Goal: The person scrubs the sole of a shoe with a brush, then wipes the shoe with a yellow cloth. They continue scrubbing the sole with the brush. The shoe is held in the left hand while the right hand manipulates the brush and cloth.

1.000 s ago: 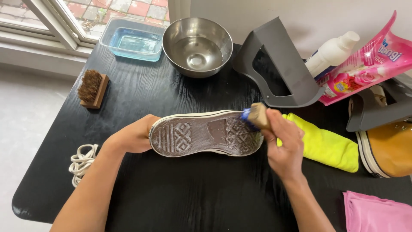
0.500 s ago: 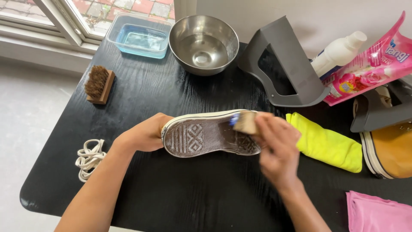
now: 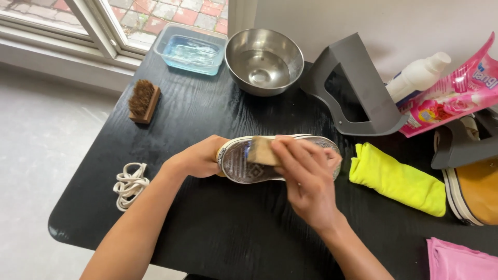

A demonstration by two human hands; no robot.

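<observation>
Two hands are on one shoe. Our left hand (image 3: 199, 158) has its fingers curled shut around the heel end of the sneaker (image 3: 244, 167), which lies sole-up on the black surface (image 3: 218, 228). Our right hand (image 3: 306, 179) has its fingers closed over a small wooden-backed brush (image 3: 262, 151), pressed against the sole just ahead of the left fingers. We judge the scrubbing to be midway: the brush sits near the heel half, and the toe half is hidden under our right fingers, so we cannot tell how clean it is. Beyond the fingers stand a steel bowl (image 3: 264, 61) and a clear tub of water (image 3: 190, 50). Right of the right fingers lies a folded yellow cloth (image 3: 397, 179); left of the left fingers, white laces (image 3: 129, 184) and a second brush (image 3: 143, 101), both untouched.
</observation>
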